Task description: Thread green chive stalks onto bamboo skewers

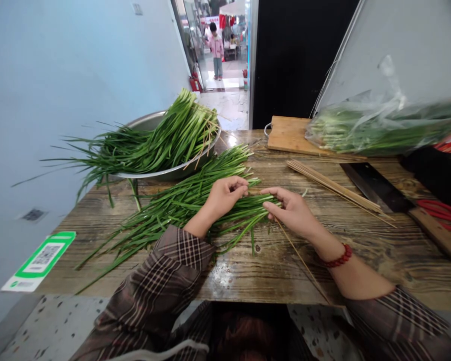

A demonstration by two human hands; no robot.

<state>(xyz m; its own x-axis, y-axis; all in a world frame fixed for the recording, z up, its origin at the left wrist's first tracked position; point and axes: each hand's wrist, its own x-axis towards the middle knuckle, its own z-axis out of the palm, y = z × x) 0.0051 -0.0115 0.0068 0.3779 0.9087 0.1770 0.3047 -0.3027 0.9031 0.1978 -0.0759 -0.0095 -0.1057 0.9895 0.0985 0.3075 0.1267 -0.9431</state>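
Note:
A pile of long green garlic chives [173, 205] lies across the wooden table, pale stem ends to the right. My left hand [227, 198] rests over the pile, thumb and forefinger pinched together; what is between them is too small to make out. My right hand [295, 210] is closed around the pale ends of several chives, thumb on the near side. A thin bamboo skewer [300, 258] runs from beneath the right fingertips toward the table's front edge; whether the fingers grip it is hidden.
A metal basin [150, 175] heaped with chives and skewers stands back left. To the right lie loose bamboo skewers [334, 188], a cleaver [379, 188], red-handled scissors [441, 213], and a bagged bundle of greens [383, 125] on a cutting board [285, 133]. A person [216, 50] stands beyond the doorway.

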